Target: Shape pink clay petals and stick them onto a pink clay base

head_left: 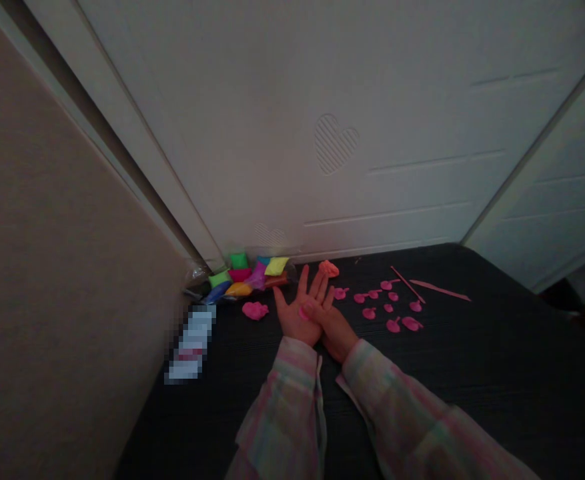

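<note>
My left hand (pixel 299 317) lies palm up with its fingers spread. On its palm rests a small, flat piece of pink modelling clay (pixel 303 311). The thumb of my right hand (pixel 337 330) presses on this piece, while its other fingers are mostly hidden behind the left hand. A lump of pink clay (pixel 255 311) sits to the left, and an orange-pink lump (pixel 329 269) lies just beyond my left fingertips. To the right are several small pink clay pieces, flat and round, most with a short stalk, such as the one nearest the front (pixel 393 325).
Colourful clay packets (pixel 239 273) in clear plastic lie at the back left of the dark table (pixel 452 387). A blurred pale strip (pixel 192 347) is at the left edge. Two thin pink tools, a stick (pixel 407 285) and a flat blade (pixel 441 290), lie right. A white panel (pixel 272 133) rises behind.
</note>
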The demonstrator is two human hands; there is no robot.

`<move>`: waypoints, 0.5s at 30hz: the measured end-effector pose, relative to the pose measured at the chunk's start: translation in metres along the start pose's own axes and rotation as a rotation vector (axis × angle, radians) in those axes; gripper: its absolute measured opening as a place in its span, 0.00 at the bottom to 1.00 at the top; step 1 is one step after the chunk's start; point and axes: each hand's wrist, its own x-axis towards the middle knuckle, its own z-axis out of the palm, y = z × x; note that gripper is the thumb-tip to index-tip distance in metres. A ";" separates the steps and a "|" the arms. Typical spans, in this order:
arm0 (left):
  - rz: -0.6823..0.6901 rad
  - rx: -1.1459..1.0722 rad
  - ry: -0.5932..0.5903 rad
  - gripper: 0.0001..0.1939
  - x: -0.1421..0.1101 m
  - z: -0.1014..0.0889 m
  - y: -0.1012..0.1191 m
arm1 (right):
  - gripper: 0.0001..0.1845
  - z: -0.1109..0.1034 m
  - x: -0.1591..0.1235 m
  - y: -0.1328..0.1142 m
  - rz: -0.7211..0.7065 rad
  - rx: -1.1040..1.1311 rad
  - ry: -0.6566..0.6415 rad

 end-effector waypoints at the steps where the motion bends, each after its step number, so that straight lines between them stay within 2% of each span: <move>1: -0.004 0.005 0.007 0.34 0.000 0.000 0.000 | 0.24 0.000 0.000 0.000 -0.010 -0.006 0.004; 4: -0.021 0.011 -0.004 0.35 0.000 -0.002 0.000 | 0.26 0.001 0.000 -0.001 -0.045 0.012 0.001; 11: -0.027 0.031 -0.033 0.36 0.001 -0.004 0.000 | 0.30 0.001 0.002 -0.001 -0.028 0.040 -0.028; 15: 0.001 0.020 -0.022 0.35 0.001 -0.003 0.001 | 0.28 0.000 0.003 0.000 -0.095 -0.049 -0.036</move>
